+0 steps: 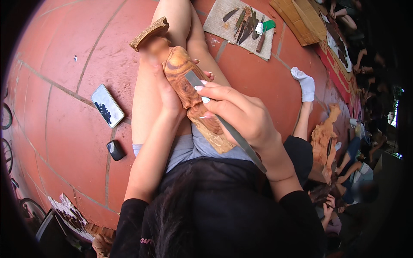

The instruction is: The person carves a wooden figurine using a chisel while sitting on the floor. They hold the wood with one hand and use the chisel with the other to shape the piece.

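Note:
A carved wooden figurine (178, 69) with bold brown grain lies slantwise over my lap, its wide hat-like top toward the upper left. My left hand (169, 96) is wrapped round its side, with fingertips showing on the far edge. In my right hand (245, 112) is a long, flat grey steel blade (243, 146), like a chisel or scraper. Its squared end rests against the figurine's middle, and the rest runs back under my palm toward the wrist. The upper part of the figurine is blurred.
Beyond my knees, a pale mat (219, 21) bears several carving tools and a green item. A phone (107, 106) and a small black case (115, 150) lie on red tiles at left. Cardboard (301, 19) stands upper right; another wood carving (323, 139) and other people are at right.

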Demonstrator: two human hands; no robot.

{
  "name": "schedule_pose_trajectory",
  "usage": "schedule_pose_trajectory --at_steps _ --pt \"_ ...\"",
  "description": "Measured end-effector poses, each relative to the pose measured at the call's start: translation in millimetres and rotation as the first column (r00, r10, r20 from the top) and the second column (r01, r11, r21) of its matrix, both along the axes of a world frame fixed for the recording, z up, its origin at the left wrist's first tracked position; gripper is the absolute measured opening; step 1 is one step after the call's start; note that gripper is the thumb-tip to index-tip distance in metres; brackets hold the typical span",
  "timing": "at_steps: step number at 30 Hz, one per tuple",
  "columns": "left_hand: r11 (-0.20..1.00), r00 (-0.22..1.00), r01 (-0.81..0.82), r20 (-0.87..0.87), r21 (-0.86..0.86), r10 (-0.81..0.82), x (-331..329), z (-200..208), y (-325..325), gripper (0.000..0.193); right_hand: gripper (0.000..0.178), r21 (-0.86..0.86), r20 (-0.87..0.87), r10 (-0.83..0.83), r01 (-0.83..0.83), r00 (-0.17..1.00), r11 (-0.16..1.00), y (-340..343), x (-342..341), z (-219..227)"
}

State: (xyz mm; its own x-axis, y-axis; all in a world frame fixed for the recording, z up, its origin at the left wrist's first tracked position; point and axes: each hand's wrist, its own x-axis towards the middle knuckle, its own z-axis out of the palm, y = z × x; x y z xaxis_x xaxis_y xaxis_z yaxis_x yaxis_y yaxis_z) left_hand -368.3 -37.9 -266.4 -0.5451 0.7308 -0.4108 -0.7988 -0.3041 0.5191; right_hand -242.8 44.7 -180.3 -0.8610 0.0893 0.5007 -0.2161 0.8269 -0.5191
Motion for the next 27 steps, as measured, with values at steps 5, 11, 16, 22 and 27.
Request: schedule_pose_trajectory --at_steps 5,11,16,22,27 --pt "0.999 0.999 0.043 -0.012 0.020 -0.043 -5.0 -1.9 -9.6 0.096 0.015 0.002 0.167 0.006 -0.006 0.986 1.000 -11.8 21.9 14.1" --pt "0.999 0.998 0.032 -0.059 -0.002 -0.032 -5.0 5.4 -18.4 0.097 0.018 0.004 0.076 -0.020 0.020 0.997 1.000 -16.5 4.7 18.3" --pt "0.998 0.998 0.050 -0.041 0.037 -0.048 -5.3 -1.9 -26.7 0.097 0.021 -0.116 0.059 0.022 -0.015 0.998 0.993 -21.6 5.3 13.9" --pt "0.995 0.992 0.092 -0.089 0.039 -0.088 -9.9 7.8 -34.7 0.098 0.022 -0.048 0.169 0.028 -0.020 0.985 0.999 -30.8 18.5 35.0" --pt "1.000 0.999 0.015 -0.052 0.010 -0.015 -5.3 2.8 -37.2 0.097 0.018 -0.014 -0.005 0.031 -0.031 1.000 0.999 -32.7 -6.0 12.3"
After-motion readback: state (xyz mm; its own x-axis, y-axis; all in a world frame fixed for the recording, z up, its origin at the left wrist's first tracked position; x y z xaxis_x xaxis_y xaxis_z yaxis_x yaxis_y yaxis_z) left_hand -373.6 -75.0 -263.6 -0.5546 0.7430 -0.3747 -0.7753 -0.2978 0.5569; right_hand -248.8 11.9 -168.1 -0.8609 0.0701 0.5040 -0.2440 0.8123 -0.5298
